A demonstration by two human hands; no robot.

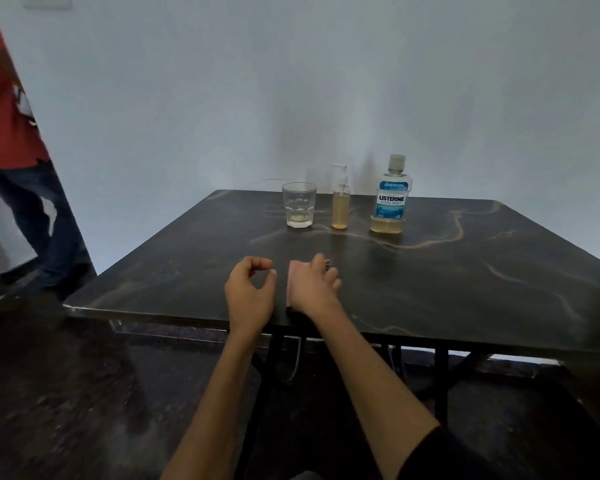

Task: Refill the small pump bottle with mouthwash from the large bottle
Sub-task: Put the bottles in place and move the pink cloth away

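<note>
The small pump bottle (pixel 340 204), clear with a white pump and amber liquid, stands upright at the far side of the table. To its right stands the large mouthwash bottle (pixel 391 199), capped, blue-labelled, with a little amber liquid at the bottom. My left hand (pixel 250 292) hovers near the table's front edge with its fingers curled, thumb and forefinger almost touching and nothing in them. My right hand (pixel 314 289) lies beside it over a flat pink object (pixel 294 273), fingers curled around its far end. Both hands are well short of the bottles.
A clear drinking glass (pixel 299 206) with a trace of liquid stands left of the pump bottle. The dark marbled table (pixel 465 271) meets a pale wall behind. A person in a red top and jeans (pixel 18 140) stands at the far left, beside the table's left corner.
</note>
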